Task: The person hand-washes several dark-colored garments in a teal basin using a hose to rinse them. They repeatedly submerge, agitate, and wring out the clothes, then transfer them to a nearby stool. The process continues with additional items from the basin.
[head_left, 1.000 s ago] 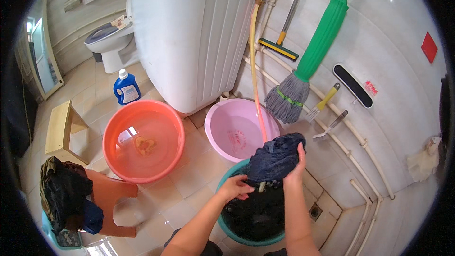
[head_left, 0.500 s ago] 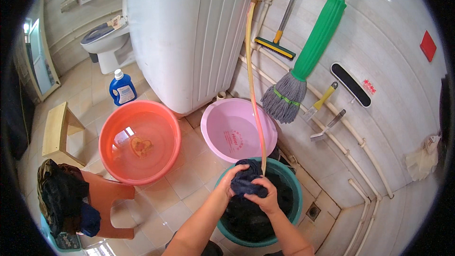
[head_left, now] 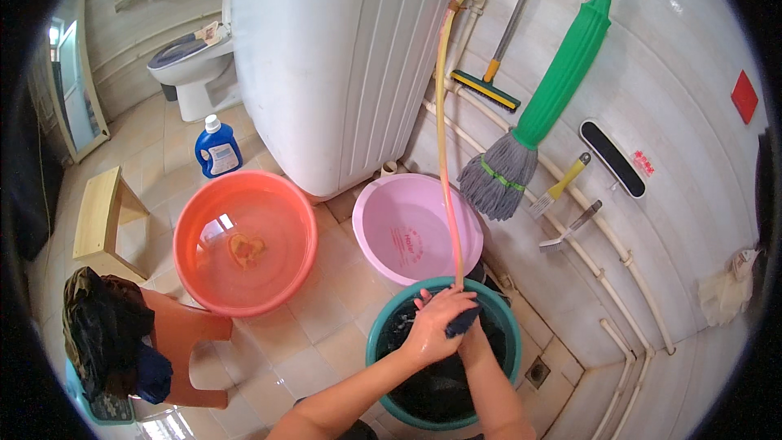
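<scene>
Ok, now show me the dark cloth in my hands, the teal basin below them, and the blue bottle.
Dark cloth (head_left: 463, 323): head view, on its exposed bunched part.
Teal basin (head_left: 511, 346): head view, on its right inner wall.
Blue bottle (head_left: 217, 151): head view, on its body.

Lower centre: dark cloth (head_left: 463, 323), matt; teal basin (head_left: 371, 350), smooth plastic. Left of centre: orange basin (head_left: 244, 310), glossy plastic. Upper right: mop sleeve (head_left: 568, 65), ribbed plastic; mop head (head_left: 498, 178) below, rough strands. Left: pale stool (head_left: 98, 216), smooth wood. Floor tiles (head_left: 322, 305) look glossy.
</scene>
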The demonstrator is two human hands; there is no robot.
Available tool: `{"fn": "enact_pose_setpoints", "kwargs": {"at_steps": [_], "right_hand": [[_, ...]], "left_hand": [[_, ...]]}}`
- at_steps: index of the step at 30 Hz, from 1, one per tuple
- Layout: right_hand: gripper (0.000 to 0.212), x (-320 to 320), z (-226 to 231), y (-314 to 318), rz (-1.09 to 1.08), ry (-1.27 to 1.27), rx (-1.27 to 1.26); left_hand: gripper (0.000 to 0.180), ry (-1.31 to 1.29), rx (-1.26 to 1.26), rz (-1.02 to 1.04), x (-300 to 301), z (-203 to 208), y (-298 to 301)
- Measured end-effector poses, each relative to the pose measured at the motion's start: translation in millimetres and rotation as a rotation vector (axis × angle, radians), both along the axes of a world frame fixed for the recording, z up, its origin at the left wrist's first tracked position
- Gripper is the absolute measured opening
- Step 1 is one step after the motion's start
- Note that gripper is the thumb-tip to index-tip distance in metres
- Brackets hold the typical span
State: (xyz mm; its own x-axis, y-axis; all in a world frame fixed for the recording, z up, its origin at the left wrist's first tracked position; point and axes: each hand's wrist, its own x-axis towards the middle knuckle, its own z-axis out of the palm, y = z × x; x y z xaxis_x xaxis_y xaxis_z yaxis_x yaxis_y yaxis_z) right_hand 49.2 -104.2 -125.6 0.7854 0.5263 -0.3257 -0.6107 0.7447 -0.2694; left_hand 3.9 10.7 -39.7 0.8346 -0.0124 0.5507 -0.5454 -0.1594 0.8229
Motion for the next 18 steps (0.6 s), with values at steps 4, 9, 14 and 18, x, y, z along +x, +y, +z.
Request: {"fn": "enact_pose_setpoints", "kwargs": {"at_steps": [4, 9, 14, 18], "right_hand": [[0.025, 17.6, 31.1, -15.9, 0.369, -0.064, -0.263], [0.015, 47.7, 63.1, -0.3, 0.762, -0.294, -0.622], [0.015, 56.7, 75.3, 26.6, 0.958, -0.529, -0.925], [0.020, 56.1, 69.8, 56.2, 1.032, -0.611, -1.014]], "left_hand": [[0.047, -0.277, 0.281, -0.224, -1.6, 0.6, 6.3], [0.040, -0.548, 0.566, -0.409, -2.1, -9.5, 17.9], [0.020, -0.766, 0.739, -0.456, 8.3, -27.6, 29.3], [0.017, -0.841, 0.858, -0.501, 8.7, -38.5, 46.8]]}}
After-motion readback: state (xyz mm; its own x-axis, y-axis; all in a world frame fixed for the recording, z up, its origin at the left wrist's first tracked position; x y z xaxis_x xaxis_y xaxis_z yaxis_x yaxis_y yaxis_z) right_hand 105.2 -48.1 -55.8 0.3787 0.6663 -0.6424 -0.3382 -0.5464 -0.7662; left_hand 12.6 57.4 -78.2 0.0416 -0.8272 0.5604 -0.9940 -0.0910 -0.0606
